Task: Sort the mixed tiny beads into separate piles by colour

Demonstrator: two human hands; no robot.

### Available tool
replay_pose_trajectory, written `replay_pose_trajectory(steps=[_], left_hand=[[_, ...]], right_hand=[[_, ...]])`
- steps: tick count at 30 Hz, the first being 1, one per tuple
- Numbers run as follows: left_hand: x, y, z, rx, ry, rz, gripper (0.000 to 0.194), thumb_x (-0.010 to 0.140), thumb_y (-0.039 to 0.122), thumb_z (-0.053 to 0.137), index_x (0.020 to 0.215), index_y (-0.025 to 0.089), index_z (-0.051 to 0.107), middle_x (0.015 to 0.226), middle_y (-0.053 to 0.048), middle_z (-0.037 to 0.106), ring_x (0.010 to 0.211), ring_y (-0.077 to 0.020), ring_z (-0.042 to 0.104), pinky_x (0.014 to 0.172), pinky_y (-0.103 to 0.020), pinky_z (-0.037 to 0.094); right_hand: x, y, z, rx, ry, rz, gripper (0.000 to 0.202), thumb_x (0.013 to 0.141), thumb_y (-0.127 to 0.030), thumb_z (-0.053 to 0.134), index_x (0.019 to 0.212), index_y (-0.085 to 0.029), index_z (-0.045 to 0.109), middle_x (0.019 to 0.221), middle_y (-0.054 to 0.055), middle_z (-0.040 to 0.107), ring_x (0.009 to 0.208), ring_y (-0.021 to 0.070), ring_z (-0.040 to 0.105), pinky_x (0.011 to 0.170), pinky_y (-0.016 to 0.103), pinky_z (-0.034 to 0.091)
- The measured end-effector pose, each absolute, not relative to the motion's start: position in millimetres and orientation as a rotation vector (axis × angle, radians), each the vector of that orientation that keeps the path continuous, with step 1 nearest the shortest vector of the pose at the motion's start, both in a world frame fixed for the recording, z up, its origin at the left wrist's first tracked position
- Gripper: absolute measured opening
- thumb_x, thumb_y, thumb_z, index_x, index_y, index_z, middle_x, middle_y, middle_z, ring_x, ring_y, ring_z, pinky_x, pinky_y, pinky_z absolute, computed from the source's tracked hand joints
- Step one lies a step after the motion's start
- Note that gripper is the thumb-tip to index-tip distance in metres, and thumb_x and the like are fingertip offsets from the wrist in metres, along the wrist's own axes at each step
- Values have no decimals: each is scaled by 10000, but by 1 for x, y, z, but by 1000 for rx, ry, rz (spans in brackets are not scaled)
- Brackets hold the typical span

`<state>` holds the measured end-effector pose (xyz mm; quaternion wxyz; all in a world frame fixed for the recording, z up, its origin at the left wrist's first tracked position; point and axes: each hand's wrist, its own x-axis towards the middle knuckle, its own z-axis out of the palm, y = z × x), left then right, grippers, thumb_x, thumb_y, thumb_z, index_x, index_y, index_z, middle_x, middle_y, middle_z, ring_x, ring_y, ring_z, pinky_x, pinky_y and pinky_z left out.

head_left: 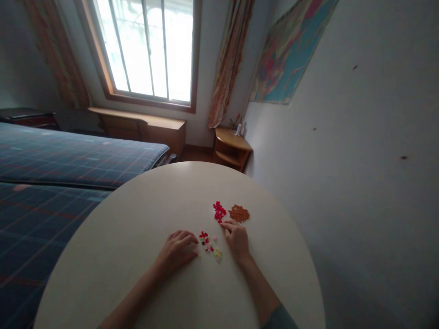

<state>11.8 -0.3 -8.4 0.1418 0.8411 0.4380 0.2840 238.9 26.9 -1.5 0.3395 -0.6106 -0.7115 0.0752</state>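
Observation:
My left hand (pixel 178 249) rests on the white round table (pixel 137 265), its fingers bent and its thumb apart from them. Just right of its fingertips lies a loose scatter of small red, pink, dark and white pieces (pixel 206 242). A few pale yellow pieces (pixel 217 254) lie at the near end of that scatter. With its index finger stretched out, my right hand (pixel 237 238) touches the near edge of a pile of small red pieces (pixel 218 211). Beyond its knuckles is a pile of small brown pieces (pixel 239 213). The pieces are too small to name.
A bed with a blue plaid mattress (pixel 68 151) stands left of the table. Behind are a wooden desk (pixel 164 123) and a corner shelf (pixel 233 139) below a bright window (pixel 151 55). A white wall (pixel 360 183) runs along the right.

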Motion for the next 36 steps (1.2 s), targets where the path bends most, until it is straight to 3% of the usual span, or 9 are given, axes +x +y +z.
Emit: replay_pose_trajectory(steps=[36], left_hand=[[13, -1, -5, 2412, 1272, 766, 181, 704, 275, 601, 881, 237, 599, 960, -41, 635, 912, -202, 546, 810, -332, 397]], right_hand=[[235, 25, 7, -1696, -1912, 208, 312, 740, -69, 486, 915, -249, 671, 951, -5, 652, 844, 123, 586, 801, 228, 386]])
